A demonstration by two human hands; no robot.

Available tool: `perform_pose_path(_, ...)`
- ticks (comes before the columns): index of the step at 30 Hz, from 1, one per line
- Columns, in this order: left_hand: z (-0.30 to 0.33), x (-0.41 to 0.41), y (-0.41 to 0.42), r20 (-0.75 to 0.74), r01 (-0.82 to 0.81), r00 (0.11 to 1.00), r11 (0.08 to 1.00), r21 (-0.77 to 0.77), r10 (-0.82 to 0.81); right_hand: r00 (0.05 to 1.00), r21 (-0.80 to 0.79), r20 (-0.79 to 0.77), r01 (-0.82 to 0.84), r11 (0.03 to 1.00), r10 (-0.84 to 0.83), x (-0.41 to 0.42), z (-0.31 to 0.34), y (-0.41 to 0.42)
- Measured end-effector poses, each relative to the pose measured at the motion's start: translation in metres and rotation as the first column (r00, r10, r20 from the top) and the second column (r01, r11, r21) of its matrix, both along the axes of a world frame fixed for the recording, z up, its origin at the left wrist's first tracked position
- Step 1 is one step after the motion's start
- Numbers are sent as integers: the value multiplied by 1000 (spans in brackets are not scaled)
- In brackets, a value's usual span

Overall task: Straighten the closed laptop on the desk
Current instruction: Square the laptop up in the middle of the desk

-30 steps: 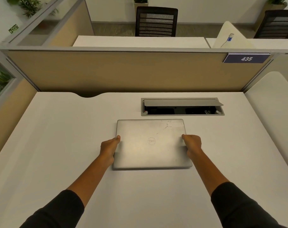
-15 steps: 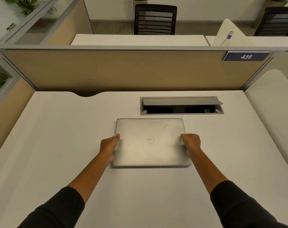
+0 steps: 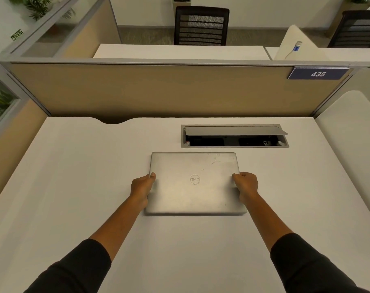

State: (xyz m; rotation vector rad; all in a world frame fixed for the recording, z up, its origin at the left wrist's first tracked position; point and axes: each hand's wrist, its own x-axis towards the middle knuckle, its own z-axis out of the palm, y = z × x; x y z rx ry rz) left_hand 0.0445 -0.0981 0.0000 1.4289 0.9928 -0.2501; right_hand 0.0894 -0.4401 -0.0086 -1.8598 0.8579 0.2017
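1. Head view: a silver laptop (image 3: 194, 182) lies shut and flat on a white desk (image 3: 74, 187). It sits near the middle of the desk, and its far edge runs even with the desk's back edge.
2. The left hand (image 3: 142, 188) holds the laptop's left side, at 9 o'clock from the round logo. Its thumb lies on top of the lid and the other fingers curl at the edge (you cannot see under the laptop).
3. The right hand (image 3: 245, 185) holds the laptop's right side, at 3 o'clock from the logo. Its thumb tip presses on the lid and the fingers are bent round the edge.
4. Both arms wear dark sleeves (image 3: 306, 265) pushed up from the wrists.
5. At 12 o'clock from the laptop, just past its far edge, there is a grey cable box (image 3: 234, 145) sunk in the desk. Its flap is tipped up, and it is dark inside.
6. Behind the desk stands a tan wall panel (image 3: 158, 92). At 1 o'clock from the laptop, high on that panel, is a blue sign (image 3: 318, 74) that says 435.
7. Over the panel, at 12 o'clock, there is a black chair (image 3: 201, 26) at another white desk.
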Motion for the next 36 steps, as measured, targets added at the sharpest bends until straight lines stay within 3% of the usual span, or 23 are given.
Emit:
perform_pose_path(18,5,-3,-3,-3,46,999,998,36,-46,999,-27,24,-21,999,22,-4,-5,3)
perform_pose_path(25,0,-11,-5,-2,182,983,974,135,-183,995,-99,65,-67,993,73,-12,-5,8)
perform_pose_path(30,-2,-15,-8,-21,170,985,970,173,-169,983,-225,32,-169,960,181,-17,-20,5)
perform_pose_path(36,-1,-16,-8,-26,208,978,961,184,-207,975,-253,-13,-219,942,224,-15,-16,6)
